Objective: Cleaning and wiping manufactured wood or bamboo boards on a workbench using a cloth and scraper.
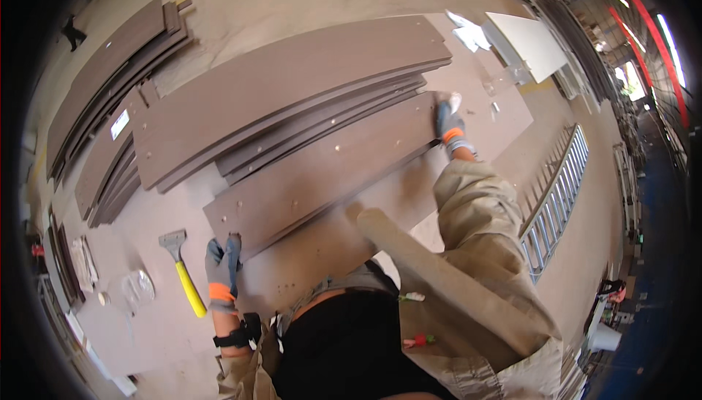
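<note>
A long brown board point(322, 162) with several small holes along its face lies slantwise before me. At its right end is my right hand point(450, 121), in a grey glove with an orange cuff, closed around the end edge. Something white shows by its fingertips, too blurred to name. My left hand point(223, 261), gloved alike, is at the board's near left corner. Its fingers stand apart, and one appears to touch the end. A scraper point(185, 272) with a yellow handle and metal head lies left of that hand.
Behind the board rises a stack of wider brown boards point(292, 71); more stacks point(110, 78) stand at left. A clear plastic container point(137, 290) sits near the scraper. White cloths point(469, 32) and a white panel point(528, 43) are far right. A metal ladder-like rack point(556, 199) stands right.
</note>
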A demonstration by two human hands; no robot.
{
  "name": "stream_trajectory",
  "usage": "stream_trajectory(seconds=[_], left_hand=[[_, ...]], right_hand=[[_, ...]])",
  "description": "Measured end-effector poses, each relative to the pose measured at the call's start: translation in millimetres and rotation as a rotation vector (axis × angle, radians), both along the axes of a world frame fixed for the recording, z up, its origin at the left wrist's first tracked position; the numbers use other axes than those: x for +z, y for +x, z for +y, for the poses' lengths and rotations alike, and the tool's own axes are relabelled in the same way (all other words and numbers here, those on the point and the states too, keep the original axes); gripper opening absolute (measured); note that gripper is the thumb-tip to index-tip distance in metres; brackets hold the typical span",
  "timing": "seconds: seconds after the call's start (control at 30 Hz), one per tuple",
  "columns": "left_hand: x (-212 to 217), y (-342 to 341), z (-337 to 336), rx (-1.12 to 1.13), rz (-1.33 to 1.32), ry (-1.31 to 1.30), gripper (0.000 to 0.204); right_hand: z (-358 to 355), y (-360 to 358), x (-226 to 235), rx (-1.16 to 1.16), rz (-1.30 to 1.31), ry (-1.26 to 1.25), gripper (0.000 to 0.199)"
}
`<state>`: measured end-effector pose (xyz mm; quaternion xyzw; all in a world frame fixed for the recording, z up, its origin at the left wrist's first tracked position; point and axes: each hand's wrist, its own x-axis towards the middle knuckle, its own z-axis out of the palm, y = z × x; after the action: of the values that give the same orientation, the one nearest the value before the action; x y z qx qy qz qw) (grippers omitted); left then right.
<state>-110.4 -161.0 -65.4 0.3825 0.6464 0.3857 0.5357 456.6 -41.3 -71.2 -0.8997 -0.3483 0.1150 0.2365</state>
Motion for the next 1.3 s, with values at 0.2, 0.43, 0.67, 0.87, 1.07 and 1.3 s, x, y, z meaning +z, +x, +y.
stream_trajectory(seconds=[0.2, 0.43, 0.67, 0.87, 1.07, 1.3], left_hand=[[-3, 5, -3, 0.039, 0.089, -0.029, 0.031], [-18, 6, 3, 0.014, 0.099, 0.035, 0.028], [-54, -27, -14, 0.08, 0.16, 0.117, 0.024], [-19, 3, -6, 0.05, 0.085, -0.021, 0.035], [-11, 3, -26, 0.081, 0.239, 0.056, 0.042], [-23, -103, -48, 0.289, 1.338, 0.088, 0.051]], right_hand=[[16, 24, -1, 0.224, 0.067, 0.252, 0.076], [-19, -275, 51, 1.052, 0.428, 0.231, 0.033], [-43, -383, 14, 1.659, -0.214, 0.238, 0.051], [-45, -238, 55, 0.934, -0.432, 0.05, 0.047], [-46, -100, 12, 0.497, -0.353, 0.166, 0.049], [-97, -73, 60, 0.203, 1.206, 0.773, 0.054]])
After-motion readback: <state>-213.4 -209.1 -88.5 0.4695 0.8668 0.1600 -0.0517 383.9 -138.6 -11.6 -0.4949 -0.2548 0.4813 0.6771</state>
